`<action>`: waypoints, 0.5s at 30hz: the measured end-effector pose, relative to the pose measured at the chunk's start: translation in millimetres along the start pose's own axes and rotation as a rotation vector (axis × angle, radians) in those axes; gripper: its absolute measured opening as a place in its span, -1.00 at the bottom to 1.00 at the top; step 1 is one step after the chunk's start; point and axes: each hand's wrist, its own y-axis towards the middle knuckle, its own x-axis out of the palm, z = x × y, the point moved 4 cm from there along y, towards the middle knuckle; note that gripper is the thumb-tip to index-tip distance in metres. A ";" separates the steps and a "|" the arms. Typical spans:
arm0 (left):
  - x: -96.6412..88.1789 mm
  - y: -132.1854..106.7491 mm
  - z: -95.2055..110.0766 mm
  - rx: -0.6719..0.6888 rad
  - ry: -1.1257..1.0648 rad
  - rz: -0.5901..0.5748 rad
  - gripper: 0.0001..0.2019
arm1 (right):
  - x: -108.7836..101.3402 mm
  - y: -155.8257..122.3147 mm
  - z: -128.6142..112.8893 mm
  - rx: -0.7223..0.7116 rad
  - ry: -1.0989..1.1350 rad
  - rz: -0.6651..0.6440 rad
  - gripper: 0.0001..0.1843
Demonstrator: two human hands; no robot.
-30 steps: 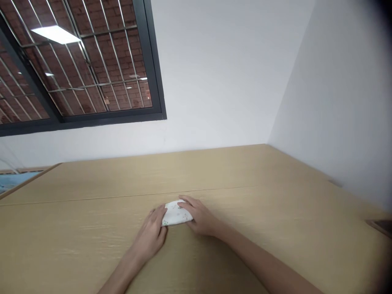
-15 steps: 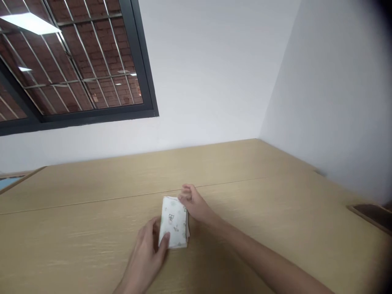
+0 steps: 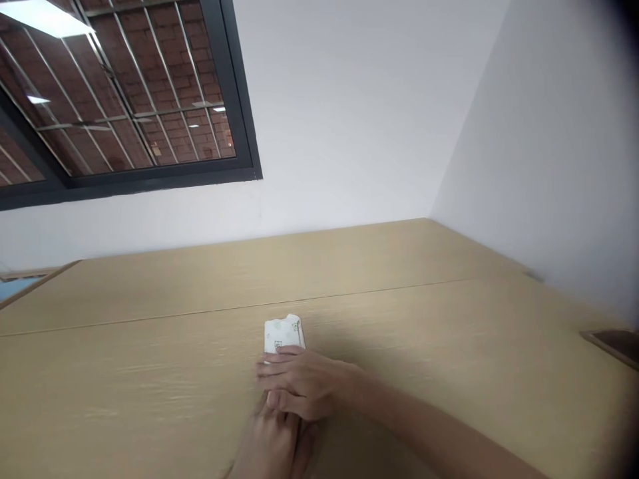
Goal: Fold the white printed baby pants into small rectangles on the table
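Light blue shows at the far left edge, on a thing (image 3: 17,287) just past the end of the big table (image 3: 150,379). It is too cut off to tell what it is. Above it is a window with a dark frame (image 3: 200,175). A bright white light (image 3: 44,18) shines in the top left of the glass. Thin metal bars (image 3: 172,83) run up, down and across, and behind them are red-brown bricks (image 3: 186,73).

The table is tan and looks like wood. A thin line (image 3: 150,319) runs across it from the left side toward the right.

Near the bottom middle is the person's left hand (image 3: 272,436). Its back faces up, and its fingers go under the other hand. Most of them are hidden, so one cannot tell if they are wide, narrow or holding on to something.

Just above it on the table is a white folded bundle (image 3: 282,332) with little pictures printed on it. Its top part shows, on the near side of the thin line. Its lower part is covered by the hands.

The right hand (image 3: 304,382) comes in from the right. It lies flat, with its fingers stretched out to the left over the lower part of the bundle. Its thumb rests on the left hand's fingers.

Behind the table is a plain white wall (image 3: 349,120). Farther right, a grey-white side wall (image 3: 564,166) meets it at a corner. Near the right edge, a dark gap (image 3: 619,349) shows in the table.
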 end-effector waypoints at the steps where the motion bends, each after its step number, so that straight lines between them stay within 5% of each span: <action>1: 0.4 0.0 -0.6 0.003 0.007 -0.014 -0.82 | 2.3 0.4 4.9 -0.035 -0.037 -0.023 -0.64; 3: 0.3 0.2 -1.4 0.029 0.043 -0.034 -0.74 | 3.5 1.4 16.6 -0.126 -0.139 -0.080 -0.55; 10: 0.2 -2.0 -3.1 0.038 0.100 -0.036 -0.39 | -16.1 7.8 66.4 -0.039 -0.374 0.026 -0.45; 15: -16.1 6.3 -27.2 -0.091 -0.229 -0.042 -0.66 | -21.6 4.4 78.4 0.029 -0.475 0.142 -0.41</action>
